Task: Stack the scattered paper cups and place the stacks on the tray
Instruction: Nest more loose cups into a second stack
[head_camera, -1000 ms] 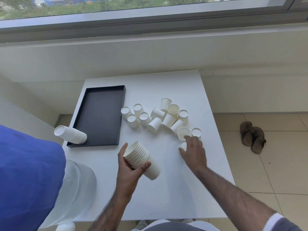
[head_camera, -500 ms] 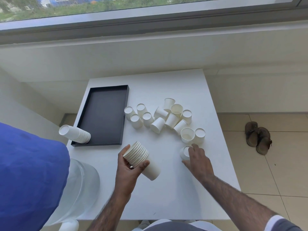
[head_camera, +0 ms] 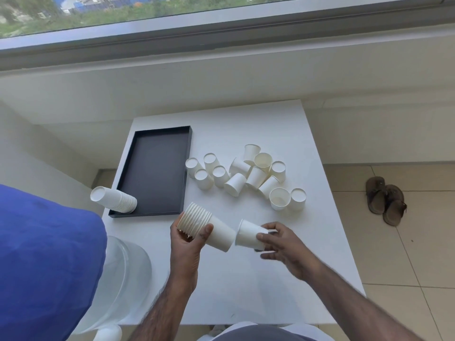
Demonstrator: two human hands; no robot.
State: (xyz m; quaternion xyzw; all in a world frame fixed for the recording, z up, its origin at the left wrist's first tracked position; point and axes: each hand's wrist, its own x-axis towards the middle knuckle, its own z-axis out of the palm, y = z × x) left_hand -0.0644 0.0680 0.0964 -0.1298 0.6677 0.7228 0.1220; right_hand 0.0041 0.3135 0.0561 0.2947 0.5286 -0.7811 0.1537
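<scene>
Cups in a finished stack (head_camera: 115, 201) are seen at the lower left corner of the black tray (head_camera: 157, 168). Below the tray, a tilted stack (head_camera: 209, 227) is gripped by the left hand (head_camera: 187, 244); just right of it, a single cup (head_camera: 248, 233) is pinched by the right hand (head_camera: 283, 244). Loose cups (head_camera: 246, 175) are scattered on the white table (head_camera: 246, 291) at centre right

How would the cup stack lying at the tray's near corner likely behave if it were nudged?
The cup stack lies on its side, so it would probably roll, curving since it tapers. Being thin paper, it is likely light and easily dented.
</scene>
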